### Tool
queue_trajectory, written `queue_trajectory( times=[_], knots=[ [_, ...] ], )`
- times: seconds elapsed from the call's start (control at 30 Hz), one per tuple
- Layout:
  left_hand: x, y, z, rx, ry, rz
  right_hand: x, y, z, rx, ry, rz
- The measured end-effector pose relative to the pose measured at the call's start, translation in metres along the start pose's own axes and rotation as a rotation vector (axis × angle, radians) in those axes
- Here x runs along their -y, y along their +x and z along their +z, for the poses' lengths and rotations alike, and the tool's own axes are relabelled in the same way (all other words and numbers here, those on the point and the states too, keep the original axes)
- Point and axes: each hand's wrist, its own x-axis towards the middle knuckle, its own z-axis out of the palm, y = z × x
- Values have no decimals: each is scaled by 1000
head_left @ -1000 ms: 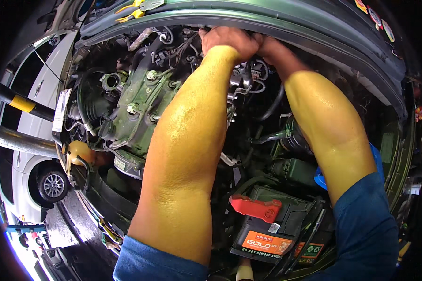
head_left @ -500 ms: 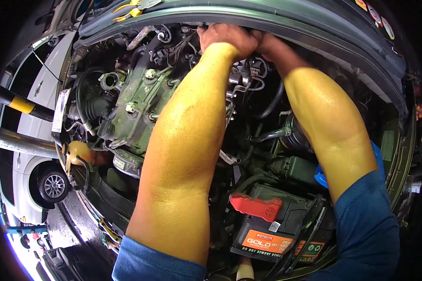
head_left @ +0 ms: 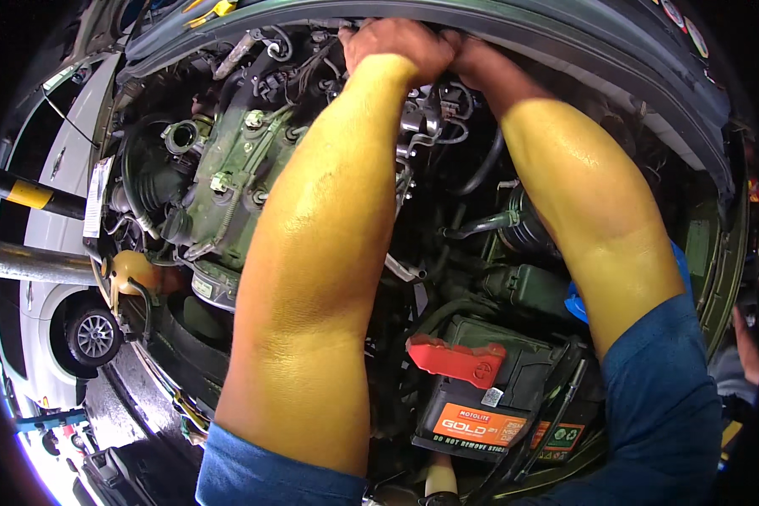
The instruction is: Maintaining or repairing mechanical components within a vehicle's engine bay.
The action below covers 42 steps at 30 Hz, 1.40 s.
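Both hands reach deep into a car's engine bay, up against the far edge below a dark cowl panel (head_left: pixel 514 17). My left hand (head_left: pixel 399 46) is bent over behind the engine, its back toward me and its visible fingers curled. Whatever lies under those fingers is hidden. Close beside it, my right hand (head_left: pixel 474 63) is partly covered by the left, and its fingers do not show. Left of my left forearm is the dusty engine cover (head_left: pixel 236 169). Metal fittings and hoses (head_left: pixel 422 122) show between the forearms.
Nearer me stands a battery (head_left: pixel 481 405) with a red terminal cover (head_left: pixel 457 358). An orange-tan reservoir (head_left: pixel 135 271) sits at left. Yellow-handled pliers (head_left: pixel 215 12) lie on the cowl. Another forearm (head_left: pixel 440 476) shows below the battery; a person (head_left: pixel 746 346) is at the right edge.
The whole view has shifted, so the engine bay and my arms appear slightly higher and further left. My hands stay at the same spot behind the engine. A person has appeared at the right edge.
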Motion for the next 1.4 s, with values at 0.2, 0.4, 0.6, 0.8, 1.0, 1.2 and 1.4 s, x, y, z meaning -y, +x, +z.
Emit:
queue_trajectory(
  times=[0.2, 0.4, 0.6, 0.8, 1.0, 1.2, 1.4],
  knots=[
    [-1, -3, -10, 77, -2, 20, 2, 0, 1, -10, -5, -8],
    [-6, -3, -10, 135, 77, -40, 2, -2, 0, -16, -8, -17],
    [-4, -2, -9, 94, 28, -32, 3, -3, 1, -25, -12, -23],
    [-6, -6, -8, 46, 33, -31, 4, -1, 1, -34, -15, -26],
    [-4, -10, -9, -15, 5, 51, 6, 1, 4, -60, -12, -33],
    [-4, 0, -4, 95, 74, -35, 6, 1, 4, -69, -8, -35],
    [7, 7, 9, -25, -16, 63, 6, 0, 4, -58, -8, -33]
  ],
)
